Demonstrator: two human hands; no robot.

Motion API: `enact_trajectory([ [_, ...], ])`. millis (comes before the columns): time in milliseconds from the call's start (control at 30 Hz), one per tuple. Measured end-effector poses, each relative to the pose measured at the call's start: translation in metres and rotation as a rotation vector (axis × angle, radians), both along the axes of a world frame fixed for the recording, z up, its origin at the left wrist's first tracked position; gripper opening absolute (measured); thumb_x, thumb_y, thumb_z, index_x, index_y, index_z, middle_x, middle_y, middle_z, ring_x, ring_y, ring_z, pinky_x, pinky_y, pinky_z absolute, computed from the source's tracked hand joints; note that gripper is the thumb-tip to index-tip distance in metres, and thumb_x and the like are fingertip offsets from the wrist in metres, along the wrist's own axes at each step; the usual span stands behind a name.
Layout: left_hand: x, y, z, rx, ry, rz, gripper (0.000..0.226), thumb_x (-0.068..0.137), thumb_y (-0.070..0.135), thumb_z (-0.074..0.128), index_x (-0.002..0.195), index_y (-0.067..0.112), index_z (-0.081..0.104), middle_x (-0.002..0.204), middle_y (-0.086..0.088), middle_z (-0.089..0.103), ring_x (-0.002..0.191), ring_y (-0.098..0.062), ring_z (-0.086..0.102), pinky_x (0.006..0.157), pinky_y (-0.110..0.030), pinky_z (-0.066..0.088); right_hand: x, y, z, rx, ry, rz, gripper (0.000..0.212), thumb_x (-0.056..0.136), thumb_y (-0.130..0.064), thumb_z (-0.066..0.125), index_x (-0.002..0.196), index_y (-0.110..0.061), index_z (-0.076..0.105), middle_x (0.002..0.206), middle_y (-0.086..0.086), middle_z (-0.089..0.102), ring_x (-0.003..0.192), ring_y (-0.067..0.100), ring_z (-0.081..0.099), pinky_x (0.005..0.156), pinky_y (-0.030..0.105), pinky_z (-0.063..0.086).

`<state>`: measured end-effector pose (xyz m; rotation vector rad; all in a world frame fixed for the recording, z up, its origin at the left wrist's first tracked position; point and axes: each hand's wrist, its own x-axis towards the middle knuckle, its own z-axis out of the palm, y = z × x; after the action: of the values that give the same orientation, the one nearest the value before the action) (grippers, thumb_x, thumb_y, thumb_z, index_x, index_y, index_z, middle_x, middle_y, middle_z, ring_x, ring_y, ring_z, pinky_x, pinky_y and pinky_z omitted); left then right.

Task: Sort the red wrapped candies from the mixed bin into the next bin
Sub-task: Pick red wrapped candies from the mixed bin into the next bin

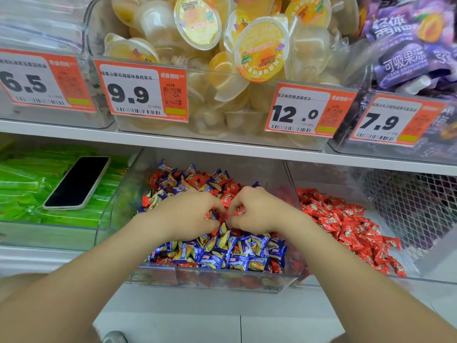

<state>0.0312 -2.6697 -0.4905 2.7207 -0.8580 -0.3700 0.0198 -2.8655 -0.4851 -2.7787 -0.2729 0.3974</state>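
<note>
Both hands close together over the middle of the mixed bin (222, 280), among blue and red wrapped sweets. Left hand (190, 214) curled, fingers clamped on small red candies (210, 215); right hand (257, 211) curled too, pinching a red candy (239, 211) at the fingertips. Just right, the next bin (371, 277), heaped with a red pile (346, 226). Far left, a phone (76, 181) flat on green packets (22, 184).
</note>
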Motion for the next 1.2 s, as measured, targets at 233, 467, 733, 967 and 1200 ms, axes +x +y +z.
enact_trajectory([
  [233, -0.002, -0.008, -0.006, 0.197, -0.124, -0.09, 0.01, 0.097, 0.036, 0.07, 0.106, 0.034, 0.07, 0.105, 0.013, 0.057, 0.104, -0.017, 0.061, 0.074, -0.033, 0.047, -0.02, -0.006, 0.026, 0.161, -0.085, -0.251, 0.045, 0.091, -0.041, 0.054, 0.058, -0.017, 0.034, 0.044, -0.006, 0.027, 0.048, 0.021, 0.027, 0.051, 0.032, 0.027],
  [467, 0.0, -0.008, -0.005, 0.013, -0.225, -0.014, 0.013, 0.1, 0.034, 0.057, 0.088, 0.035, 0.052, 0.092, 0.014, 0.055, 0.087, -0.012, 0.058, 0.071, -0.043, 0.057, -0.058, -0.019, 0.045, 0.585, -0.079, -0.307, 0.031, 0.106, -0.034, 0.062, 0.09, -0.007, 0.068, 0.065, 0.001, 0.074, 0.041, 0.013, 0.059, 0.041, 0.023, 0.04],
  [733, -0.059, -0.055, 0.029, -0.667, 0.177, 0.117, 0.012, 0.099, 0.026, 0.067, 0.088, 0.024, 0.067, 0.084, 0.021, 0.069, 0.047, -0.004, 0.05, 0.047, -0.022, 0.043, -0.077, -0.088, 0.045, 0.777, -0.09, -0.57, 0.029, 0.104, -0.035, 0.061, 0.086, -0.017, 0.075, 0.067, 0.004, 0.059, 0.048, 0.016, 0.046, 0.043, 0.023, 0.033],
  [967, -0.066, -0.146, 0.048, -0.491, -0.179, -0.052, 0.006, 0.093, 0.037, 0.062, 0.088, 0.033, 0.062, 0.089, 0.015, 0.067, 0.086, -0.004, 0.064, 0.077, -0.032, 0.052, -0.087, -0.159, 0.033, 0.761, -0.133, -0.724, 0.028, 0.096, -0.041, 0.062, 0.109, -0.027, 0.082, 0.113, -0.01, 0.078, 0.11, 0.018, 0.071, 0.102, 0.048, 0.057],
  [1200, -0.034, -0.197, 0.044, -0.176, -0.091, -0.336, 0.05, 0.085, 0.052, 0.075, 0.131, 0.039, 0.058, 0.12, 0.009, 0.062, 0.116, -0.016, 0.058, 0.103, -0.04, 0.048, -0.107, -0.175, 0.032, 0.448, -0.37, -0.733, 0.029, 0.094, -0.015, 0.054, 0.096, -0.029, 0.081, 0.091, -0.008, 0.079, 0.094, 0.014, 0.073, 0.091, 0.034, 0.056],
])
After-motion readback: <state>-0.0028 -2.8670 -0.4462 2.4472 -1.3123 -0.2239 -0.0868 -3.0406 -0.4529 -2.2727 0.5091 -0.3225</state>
